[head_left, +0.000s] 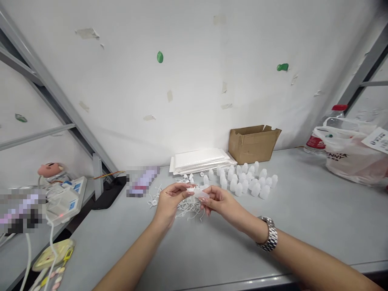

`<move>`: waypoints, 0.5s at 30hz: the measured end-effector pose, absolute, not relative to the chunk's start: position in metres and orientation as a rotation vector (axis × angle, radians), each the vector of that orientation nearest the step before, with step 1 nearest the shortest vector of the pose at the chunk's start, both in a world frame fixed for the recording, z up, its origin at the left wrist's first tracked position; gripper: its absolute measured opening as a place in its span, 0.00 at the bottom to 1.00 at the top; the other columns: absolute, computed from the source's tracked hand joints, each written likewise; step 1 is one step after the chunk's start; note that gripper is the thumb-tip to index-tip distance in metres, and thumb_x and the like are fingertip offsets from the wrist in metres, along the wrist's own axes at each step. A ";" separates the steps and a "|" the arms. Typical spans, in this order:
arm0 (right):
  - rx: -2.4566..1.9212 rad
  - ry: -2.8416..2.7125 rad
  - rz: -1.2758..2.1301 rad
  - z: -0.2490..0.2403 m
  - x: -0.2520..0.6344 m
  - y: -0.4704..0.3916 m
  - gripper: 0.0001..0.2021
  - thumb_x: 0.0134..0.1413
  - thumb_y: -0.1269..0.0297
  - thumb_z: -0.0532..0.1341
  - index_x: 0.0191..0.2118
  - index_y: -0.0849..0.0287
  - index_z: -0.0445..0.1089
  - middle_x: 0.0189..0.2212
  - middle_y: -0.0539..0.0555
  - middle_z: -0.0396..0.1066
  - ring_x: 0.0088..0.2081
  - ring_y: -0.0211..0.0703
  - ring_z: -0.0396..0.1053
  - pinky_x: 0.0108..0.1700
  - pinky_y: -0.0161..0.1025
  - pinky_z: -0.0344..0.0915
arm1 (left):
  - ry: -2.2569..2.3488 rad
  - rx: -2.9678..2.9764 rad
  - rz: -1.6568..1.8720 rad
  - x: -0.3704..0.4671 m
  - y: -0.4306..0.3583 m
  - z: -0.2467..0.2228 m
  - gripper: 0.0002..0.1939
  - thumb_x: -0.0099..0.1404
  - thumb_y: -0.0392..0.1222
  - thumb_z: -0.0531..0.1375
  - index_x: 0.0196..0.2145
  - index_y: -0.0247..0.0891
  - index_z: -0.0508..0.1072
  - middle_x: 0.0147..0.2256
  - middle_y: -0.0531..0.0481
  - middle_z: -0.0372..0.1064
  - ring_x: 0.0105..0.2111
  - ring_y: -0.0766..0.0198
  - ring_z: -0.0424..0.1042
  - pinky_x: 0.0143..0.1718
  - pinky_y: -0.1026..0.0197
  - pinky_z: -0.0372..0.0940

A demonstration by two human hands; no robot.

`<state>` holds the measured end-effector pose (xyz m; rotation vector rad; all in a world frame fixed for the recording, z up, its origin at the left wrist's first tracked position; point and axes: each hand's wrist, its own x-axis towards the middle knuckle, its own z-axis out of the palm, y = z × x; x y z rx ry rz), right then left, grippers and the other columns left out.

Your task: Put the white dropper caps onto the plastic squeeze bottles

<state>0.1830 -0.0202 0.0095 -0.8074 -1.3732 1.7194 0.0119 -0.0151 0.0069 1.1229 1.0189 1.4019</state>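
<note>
A small translucent white plastic dome (200,192) lies between my two hands above the table. My right hand (222,202) is closed round its right end, with a metal watch on the wrist. At its left end, my left hand (171,201) pinches a small white plastic piece (190,189), partly hidden by the fingers. Thin white curled strips (189,208) lie in a tangle beneath the hands. Several similar translucent domes (239,189) stand grouped to the right, and a few small white pointed parts (191,177) lie just behind my hands.
Behind the domes are a stack of flat white packets (200,159) and an open cardboard box (254,145). A plastic bag (348,155) and a red-capped bottle (315,143) stand at the right. A phone (144,180) lies left; a power strip (71,200) with cables sits beyond the table's left edge.
</note>
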 end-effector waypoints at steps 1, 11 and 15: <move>-0.775 -1.347 1.794 0.009 0.183 -0.020 0.17 0.42 0.52 0.64 0.29 0.61 0.63 0.21 0.48 0.67 0.20 0.32 0.62 0.26 0.33 0.57 | 1.008 1.128 1.396 0.011 -0.015 0.007 0.08 0.42 0.35 0.68 0.24 0.38 0.74 0.31 0.50 0.76 0.43 0.57 0.70 0.47 0.55 0.60; -0.826 -1.361 1.711 0.013 0.181 -0.020 0.20 0.42 0.47 0.62 0.32 0.61 0.65 0.21 0.48 0.67 0.21 0.34 0.62 0.27 0.35 0.59 | 1.001 1.139 1.388 0.012 -0.017 0.012 0.08 0.43 0.36 0.67 0.24 0.38 0.73 0.30 0.49 0.76 0.44 0.56 0.69 0.49 0.54 0.59; -0.820 -1.402 1.628 0.013 0.181 -0.020 0.18 0.40 0.50 0.65 0.30 0.59 0.63 0.20 0.46 0.66 0.21 0.34 0.63 0.28 0.36 0.60 | 1.002 1.138 1.389 0.013 -0.015 0.010 0.10 0.43 0.37 0.68 0.25 0.38 0.72 0.30 0.50 0.76 0.39 0.58 0.72 0.44 0.56 0.62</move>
